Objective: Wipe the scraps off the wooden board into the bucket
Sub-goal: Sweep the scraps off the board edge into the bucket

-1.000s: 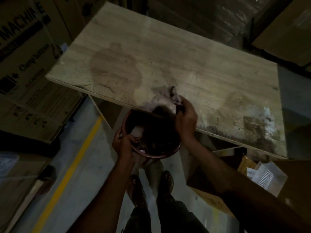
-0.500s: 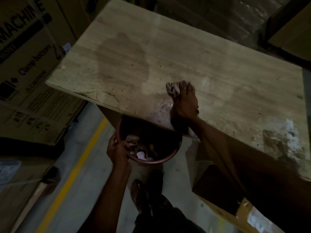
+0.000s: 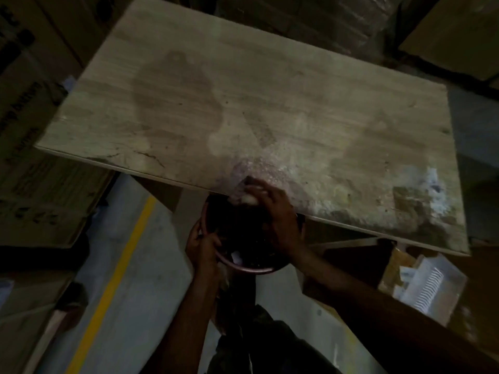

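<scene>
A large pale wooden board (image 3: 270,103) with damp stains fills the upper view. A round reddish bucket (image 3: 252,267) sits just under the board's near edge, with scraps inside. My left hand (image 3: 201,245) grips the bucket's left rim. My right hand (image 3: 278,214) is at the board's near edge above the bucket, shut on a pale wiping rag (image 3: 248,197). Wet smears and whitish residue (image 3: 421,201) mark the board near my right hand and toward its right corner.
Printed cardboard boxes (image 3: 32,157) stand to the left. A yellow line (image 3: 116,268) runs along the grey floor. An open box with white packaging (image 3: 424,282) lies under the board's right end. More cartons (image 3: 453,31) are at the back right.
My right hand has pulled the rag from further up the board back to its near edge, over the bucket. The left hand still holds the bucket rim.
</scene>
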{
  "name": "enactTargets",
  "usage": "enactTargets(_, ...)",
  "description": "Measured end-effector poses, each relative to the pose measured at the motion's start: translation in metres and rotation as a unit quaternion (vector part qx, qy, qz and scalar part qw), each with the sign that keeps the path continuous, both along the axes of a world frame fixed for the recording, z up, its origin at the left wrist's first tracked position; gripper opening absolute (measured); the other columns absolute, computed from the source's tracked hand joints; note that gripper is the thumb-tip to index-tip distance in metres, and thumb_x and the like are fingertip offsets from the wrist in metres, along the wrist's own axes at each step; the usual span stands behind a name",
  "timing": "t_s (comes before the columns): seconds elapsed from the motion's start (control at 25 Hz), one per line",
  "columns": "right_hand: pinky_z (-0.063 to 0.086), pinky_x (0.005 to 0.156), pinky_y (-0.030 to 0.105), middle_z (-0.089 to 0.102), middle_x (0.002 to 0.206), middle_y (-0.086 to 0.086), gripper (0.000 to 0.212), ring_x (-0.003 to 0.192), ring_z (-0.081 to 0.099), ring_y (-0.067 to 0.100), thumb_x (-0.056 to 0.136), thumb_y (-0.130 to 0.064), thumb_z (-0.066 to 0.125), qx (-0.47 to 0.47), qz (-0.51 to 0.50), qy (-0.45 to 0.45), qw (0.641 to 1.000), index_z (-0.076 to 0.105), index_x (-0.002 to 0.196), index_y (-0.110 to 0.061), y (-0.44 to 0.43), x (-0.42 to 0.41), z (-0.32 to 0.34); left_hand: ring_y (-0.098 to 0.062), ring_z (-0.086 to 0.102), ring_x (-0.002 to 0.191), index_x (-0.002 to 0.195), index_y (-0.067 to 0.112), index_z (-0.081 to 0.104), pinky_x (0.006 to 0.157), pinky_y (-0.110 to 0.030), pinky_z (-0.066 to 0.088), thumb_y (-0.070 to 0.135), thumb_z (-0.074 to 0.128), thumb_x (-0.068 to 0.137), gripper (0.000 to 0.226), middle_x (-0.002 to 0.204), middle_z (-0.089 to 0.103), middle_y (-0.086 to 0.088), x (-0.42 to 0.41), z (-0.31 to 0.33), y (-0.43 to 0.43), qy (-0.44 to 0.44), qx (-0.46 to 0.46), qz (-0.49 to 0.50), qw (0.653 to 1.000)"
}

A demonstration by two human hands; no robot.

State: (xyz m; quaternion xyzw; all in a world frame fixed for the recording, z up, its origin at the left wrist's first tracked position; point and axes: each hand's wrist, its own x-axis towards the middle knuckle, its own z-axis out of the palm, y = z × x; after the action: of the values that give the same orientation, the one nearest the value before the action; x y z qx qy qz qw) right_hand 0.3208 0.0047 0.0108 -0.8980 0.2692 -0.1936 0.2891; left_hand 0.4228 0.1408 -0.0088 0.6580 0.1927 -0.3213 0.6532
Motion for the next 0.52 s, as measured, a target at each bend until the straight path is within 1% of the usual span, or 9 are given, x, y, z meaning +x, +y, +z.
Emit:
enactTargets(0.04,0.038,0.114,0.034,0.052,0.153,0.005,0.055,0.137,0.05,0.026,0.09,-0.005,0.056,0.027,-0.106,-0.032,0.993,0.059,0.143,-0.018,-0.004,-0.017,0.0,-0.017,0.069,0.076,0.12,0.013,0.067,0.06,-0.027,0.055,-0.025,0.043,0.069,0.068,0.115,0.07,-0.011,-0.01,0.001,-0.004,0.008,0.004,-0.01,1.0)
enactTargets(0.12,0.039,0.116,0.035,0.056,0.147,0.01,0.058,0.136,0.051,0.031,0.087,-0.002,0.048,0.038,-0.317,-0.062,0.946,0.061,0.142,-0.014,-0.029,-0.065,0.002,-0.008,0.067,0.065,0.122,0.01,0.067,0.05,-0.018,0.052,-0.026,0.042,0.068,0.07,0.114,0.069,-0.01,-0.036,-0.002,-0.015,0.031,0.011,-0.036,0.999)
enactTargets(0.2,0.04,0.114,0.043,0.054,0.146,0.02,0.057,0.134,0.05,0.042,0.088,-0.009,0.047,0.019,-0.442,-0.006,0.897,0.059,0.143,-0.011,-0.064,-0.128,-0.001,-0.017,0.068,0.08,0.123,0.009,0.067,0.063,-0.021,0.057,-0.026,0.043,0.068,0.07,0.12,0.068,-0.009,-0.066,-0.003,-0.027,0.051,0.013,-0.074,0.996)
enactTargets(0.24,0.039,0.114,0.05,0.049,0.149,0.024,0.059,0.136,0.046,0.047,0.088,-0.014,0.047,0.014,-0.464,0.054,0.884,0.055,0.147,-0.01,-0.08,-0.159,-0.004,-0.026,0.069,0.091,0.123,0.01,0.068,0.076,-0.03,0.057,-0.025,0.043,0.067,0.071,0.123,0.069,-0.011,-0.08,-0.003,-0.035,0.058,0.008,-0.092,0.994)
enactTargets(0.28,0.037,0.114,0.055,0.043,0.154,0.026,0.062,0.139,0.041,0.05,0.089,-0.018,0.047,0.004,-0.462,0.123,0.878,0.05,0.15,-0.01,-0.095,-0.19,-0.006,-0.031,0.067,0.1,0.124,0.009,0.069,0.085,-0.039,0.055,-0.024,0.043,0.066,0.072,0.124,0.068,-0.014,-0.096,-0.005,-0.044,0.061,0.001,-0.106,0.992)
enactTargets(0.36,0.038,0.114,0.058,0.038,0.158,0.025,0.063,0.144,0.035,0.049,0.091,-0.022,0.047,-0.03,-0.418,0.193,0.887,0.045,0.153,-0.01,-0.11,-0.224,-0.007,-0.03,0.065,0.102,0.129,0.006,0.066,0.089,-0.042,0.052,-0.025,0.042,0.066,0.074,0.126,0.067,-0.017,-0.121,-0.006,-0.063,0.068,-0.014,-0.116,0.991)
enactTargets(0.4,0.039,0.114,0.057,0.04,0.158,0.022,0.059,0.145,0.037,0.045,0.093,-0.02,0.047,-0.048,-0.397,0.181,0.898,0.047,0.151,-0.01,-0.109,-0.226,-0.008,-0.027,0.067,0.098,0.13,0.007,0.065,0.085,-0.039,0.054,-0.025,0.042,0.067,0.075,0.125,0.067,-0.015,-0.131,-0.007,-0.073,0.073,-0.016,-0.119,0.99)
enactTargets(0.48,0.038,0.117,0.052,0.046,0.158,0.014,0.049,0.147,0.04,0.034,0.097,-0.011,0.048,-0.075,-0.322,0.126,0.935,0.055,0.145,-0.012,-0.09,-0.208,-0.011,-0.02,0.068,0.08,0.131,0.01,0.063,0.063,-0.027,0.056,-0.025,0.042,0.07,0.074,0.117,0.069,-0.008,-0.149,-0.008,-0.096,0.076,-0.015,-0.126,0.989)
enactTargets(0.52,0.036,0.12,0.049,0.047,0.158,0.011,0.044,0.149,0.04,0.03,0.101,-0.01,0.048,-0.08,-0.254,0.103,0.958,0.058,0.144,-0.013,-0.076,-0.193,-0.012,-0.02,0.065,0.077,0.131,0.01,0.062,0.053,-0.022,0.053,-0.025,0.042,0.071,0.072,0.111,0.068,-0.008,-0.157,-0.009,-0.106,0.071,-0.01,-0.129,0.989)
